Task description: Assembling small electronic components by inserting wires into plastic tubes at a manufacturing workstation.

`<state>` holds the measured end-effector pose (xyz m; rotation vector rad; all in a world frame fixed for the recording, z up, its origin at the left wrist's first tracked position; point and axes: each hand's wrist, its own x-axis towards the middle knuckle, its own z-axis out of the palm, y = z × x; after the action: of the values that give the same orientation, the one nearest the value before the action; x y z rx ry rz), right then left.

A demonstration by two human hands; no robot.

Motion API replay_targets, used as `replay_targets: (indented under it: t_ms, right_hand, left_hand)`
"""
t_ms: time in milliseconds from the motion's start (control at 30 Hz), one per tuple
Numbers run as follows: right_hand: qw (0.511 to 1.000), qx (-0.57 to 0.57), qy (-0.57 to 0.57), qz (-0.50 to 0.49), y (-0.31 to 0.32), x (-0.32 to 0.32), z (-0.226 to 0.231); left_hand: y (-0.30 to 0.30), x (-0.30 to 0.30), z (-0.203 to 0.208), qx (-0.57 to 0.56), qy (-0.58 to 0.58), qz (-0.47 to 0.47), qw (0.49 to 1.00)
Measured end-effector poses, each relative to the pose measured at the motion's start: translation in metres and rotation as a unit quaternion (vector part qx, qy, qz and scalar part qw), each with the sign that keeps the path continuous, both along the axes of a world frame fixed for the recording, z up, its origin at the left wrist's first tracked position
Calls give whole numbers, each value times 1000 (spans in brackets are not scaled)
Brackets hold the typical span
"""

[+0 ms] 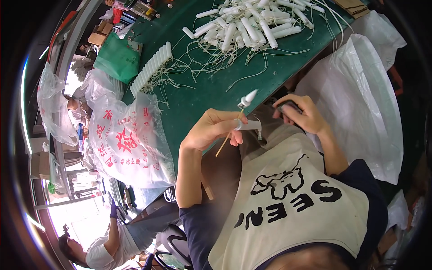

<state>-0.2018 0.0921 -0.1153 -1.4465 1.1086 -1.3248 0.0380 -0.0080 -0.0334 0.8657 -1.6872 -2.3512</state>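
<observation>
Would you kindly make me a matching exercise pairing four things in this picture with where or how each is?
1. Thin stick
2. Dark object
3. Pile of white tubes
4. Row of white tubes

A. Lined up side by side
B. Held in the right hand
C. Heaped loosely on the green table
D. Held in the left hand

Right pairs: 1-D, 2-B, 3-C, 4-A

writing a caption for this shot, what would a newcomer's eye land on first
Probably the tangled heap of white cylindrical tubes with thin pale wires, at the top of the picture on the dark green flat table. Next, the translucent plastic bag with red printing at left. Near the middle, the bare left hand holds a thin tan stick, a white flame-shaped piece above it.
</observation>
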Motion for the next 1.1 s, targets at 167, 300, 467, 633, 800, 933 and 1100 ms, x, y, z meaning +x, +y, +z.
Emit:
replay_targets:
  t_ms: [167, 300, 467, 633, 800, 933, 1100]
  right_hand:
    - [993, -63, 79, 57, -5, 26, 15]
    - [989, -108, 103, 8, -8, 36, 6]
    - [975, -123, 135, -130, -5, 31, -4]
    - [955, -150, 151, -207, -4, 28, -7]
    - [946, -174, 149, -228, -6, 29, 4]
    - [919, -225, 180, -269, -11, 29, 15]
    - [878, -290, 254, -285, -14, 42, 32]
  left_hand:
    - [13, -10, 12, -42, -49, -3, 998]
    - [17, -11, 16, -76, -35, -16, 996]
    - [9, -6, 5, -129, -68, 129, 981]
    - [-24, -1, -36, -421, -220, 185, 860]
    - [-29, -4, -49, -636, -219, 183, 717]
    - [-17, -13, -29, -701, -213, 192, 653]
    - [9, -38, -10, -178, -29, 241, 954]
